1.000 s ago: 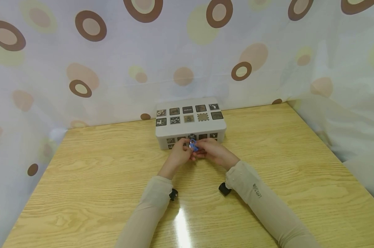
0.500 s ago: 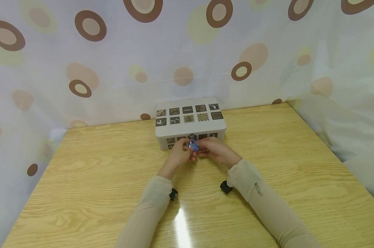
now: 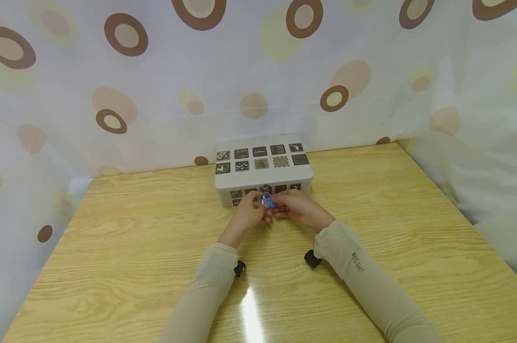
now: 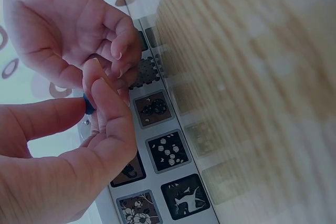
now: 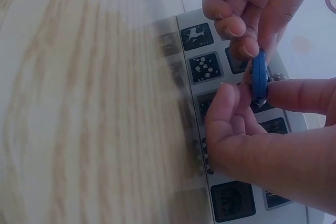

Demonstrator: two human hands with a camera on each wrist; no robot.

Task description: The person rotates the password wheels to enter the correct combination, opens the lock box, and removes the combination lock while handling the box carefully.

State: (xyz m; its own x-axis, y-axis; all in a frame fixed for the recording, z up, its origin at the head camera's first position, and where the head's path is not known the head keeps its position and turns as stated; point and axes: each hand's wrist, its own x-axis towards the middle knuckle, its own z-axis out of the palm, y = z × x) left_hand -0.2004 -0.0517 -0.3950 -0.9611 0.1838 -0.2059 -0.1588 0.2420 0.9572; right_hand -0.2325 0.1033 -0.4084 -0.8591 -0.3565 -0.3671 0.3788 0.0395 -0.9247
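Observation:
A small blue padlock [image 3: 268, 202] is at the front of a white box [image 3: 262, 178], right by its metal latch [image 5: 278, 76]. My left hand [image 3: 244, 216] pinches the padlock from the left, thumb and fingers on its two faces. From the other side my right hand [image 3: 303, 208] grips its edge between thumb and curled fingers, as the right wrist view shows. A small silvery piece [image 5: 260, 102] shows at the padlock's end beside the right thumb. In the left wrist view only a sliver of blue is visible; fingers hide the rest.
The box lid carries several printed picture squares and is closed. A wooden table [image 3: 134, 267] lies under it. Behind and at the sides hangs a white sheet [image 3: 155, 95] with brown and yellow circles. Black wrist cameras [image 3: 312, 258] sit under the sleeves.
My right hand has shifted slightly right along the padlock, and its thumb covers less of the padlock's face. My left hand keeps its hold; the box has not moved.

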